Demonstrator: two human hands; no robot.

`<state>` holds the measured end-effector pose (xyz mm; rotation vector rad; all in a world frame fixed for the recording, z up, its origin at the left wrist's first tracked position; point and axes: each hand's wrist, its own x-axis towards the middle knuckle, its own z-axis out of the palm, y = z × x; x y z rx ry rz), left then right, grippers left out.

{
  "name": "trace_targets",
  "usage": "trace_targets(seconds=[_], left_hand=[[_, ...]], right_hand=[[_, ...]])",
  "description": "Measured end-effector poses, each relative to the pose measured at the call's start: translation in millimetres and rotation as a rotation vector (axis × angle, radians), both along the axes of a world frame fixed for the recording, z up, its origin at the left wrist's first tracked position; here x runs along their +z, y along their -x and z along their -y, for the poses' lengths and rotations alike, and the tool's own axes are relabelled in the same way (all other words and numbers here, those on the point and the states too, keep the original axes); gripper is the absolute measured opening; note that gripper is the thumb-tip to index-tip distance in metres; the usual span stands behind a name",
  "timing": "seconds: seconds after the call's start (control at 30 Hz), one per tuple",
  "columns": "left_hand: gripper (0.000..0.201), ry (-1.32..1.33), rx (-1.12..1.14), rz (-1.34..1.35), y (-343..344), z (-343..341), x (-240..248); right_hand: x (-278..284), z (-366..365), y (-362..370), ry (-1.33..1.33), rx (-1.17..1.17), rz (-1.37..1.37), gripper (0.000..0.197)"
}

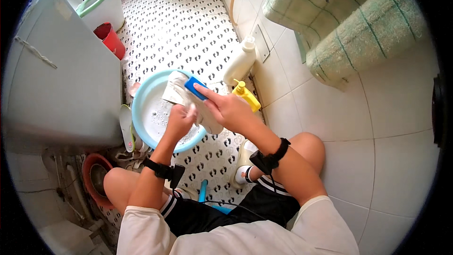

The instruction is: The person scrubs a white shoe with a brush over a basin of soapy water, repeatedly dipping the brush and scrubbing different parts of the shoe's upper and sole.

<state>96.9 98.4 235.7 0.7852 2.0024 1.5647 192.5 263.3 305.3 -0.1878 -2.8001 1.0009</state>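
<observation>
A white shoe [175, 89] is held slantwise above a light blue basin [138, 113] of foamy water. My left hand [181, 120] is closed round the shoe's near side, its fingers partly hidden. My right hand [232, 109] grips a blue scrubbing brush [195, 88] and presses it on the top of the shoe, its index finger stretched along the brush's back. The brush's bristles are out of sight against the shoe. Part of the shoe is covered by my hands.
Right of the basin stand a cream bottle [240, 61] and a yellow pump bottle [247, 96], near the tiled wall. A grey appliance [61, 71] borders the left. Shoes [126, 125] lie by the basin, a red bucket [111, 41] beyond. Towels [358, 28] hang upper right.
</observation>
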Motion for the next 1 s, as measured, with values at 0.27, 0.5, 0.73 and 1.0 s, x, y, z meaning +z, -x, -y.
trace_targets(seconds=[0.27, 0.5, 0.73, 1.0], left_hand=[[0.022, 0.068, 0.013, -0.224, 0, 5, 9], [0.017, 0.245, -0.075, -0.475, -10, 6, 1], [0.02, 0.062, 0.019, -0.38, 2, 10, 2], [0.029, 0.262, -0.018, -0.412, 9, 24, -4]], right_hand=[[12, 14, 7, 0.044, -0.066, 0.011, 0.047], [-9, 14, 22, -0.046, -0.171, -0.042, 0.049], [-17, 22, 20, 0.16, -0.136, -0.034, 0.053], [-27, 35, 9, 0.09, -0.01, 0.013, 0.055]])
